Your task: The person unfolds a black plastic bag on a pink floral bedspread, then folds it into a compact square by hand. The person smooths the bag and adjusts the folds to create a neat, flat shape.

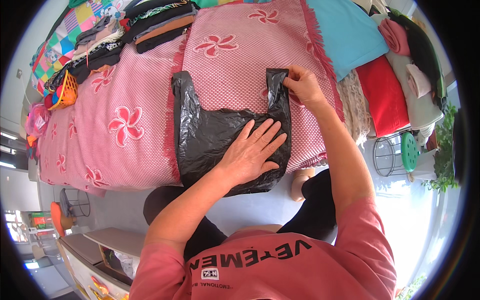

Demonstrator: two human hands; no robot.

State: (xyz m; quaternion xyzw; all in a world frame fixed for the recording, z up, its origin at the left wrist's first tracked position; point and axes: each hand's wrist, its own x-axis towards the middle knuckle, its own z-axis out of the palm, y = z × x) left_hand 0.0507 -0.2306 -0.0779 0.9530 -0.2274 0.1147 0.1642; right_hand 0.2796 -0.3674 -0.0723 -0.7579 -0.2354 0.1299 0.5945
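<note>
A black plastic carrier bag (pixel 210 135) lies spread flat near the front edge of a bed or table covered by a pink blanket (pixel 155 115) with flower patterns. Its two handles point away from me, and its bottom edge hangs a little over the front. My left hand (pixel 254 152) rests flat on the bag's right half, fingers extended and slightly apart. At the top of the right handle, my right hand (pixel 303 86) pinches the plastic between thumb and fingers.
Folded dark clothes (pixel 162 27) are stacked at the back left, beside a yellow basket (pixel 67 92). To the right lie a light blue cloth (pixel 347 37), a red cloth (pixel 382 97) and a rolled pink cloth (pixel 395 36). A green-topped stool (pixel 410 151) stands at the right.
</note>
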